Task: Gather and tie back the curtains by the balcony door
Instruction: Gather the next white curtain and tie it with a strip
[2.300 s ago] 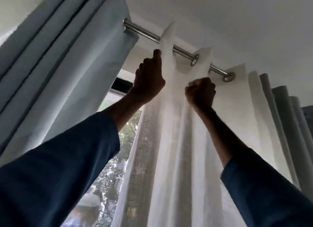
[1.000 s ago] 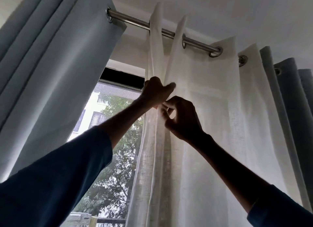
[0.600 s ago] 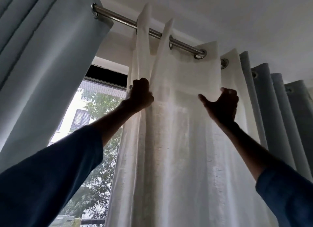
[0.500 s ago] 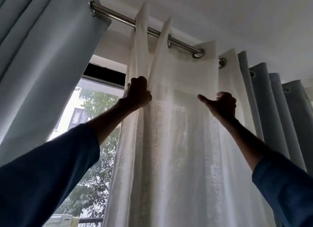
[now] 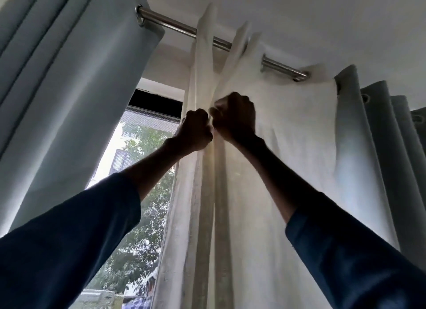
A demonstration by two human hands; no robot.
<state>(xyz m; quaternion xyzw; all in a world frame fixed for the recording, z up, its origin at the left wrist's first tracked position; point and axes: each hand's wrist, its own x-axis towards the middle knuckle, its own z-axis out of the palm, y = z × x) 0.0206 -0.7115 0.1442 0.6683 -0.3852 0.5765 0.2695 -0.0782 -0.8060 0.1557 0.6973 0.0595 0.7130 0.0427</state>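
Middle curtain (image 5: 288, 147): hanging between left curtain (image 5: 80, 101) and right curtain (image 5: 380, 147).
Rod (image 5: 177, 26): running overhead — passing through all three tops.

1. Metal curtain rod (image 5: 179, 27): slants from upper left to lower right, close under the ceiling.
2. White ceiling (image 5: 322, 20): plain.
3. Leafy tree (image 5: 143, 228): outside, seen through glass.
4. Pale building (image 5: 118, 159): behind the tree, dark window.
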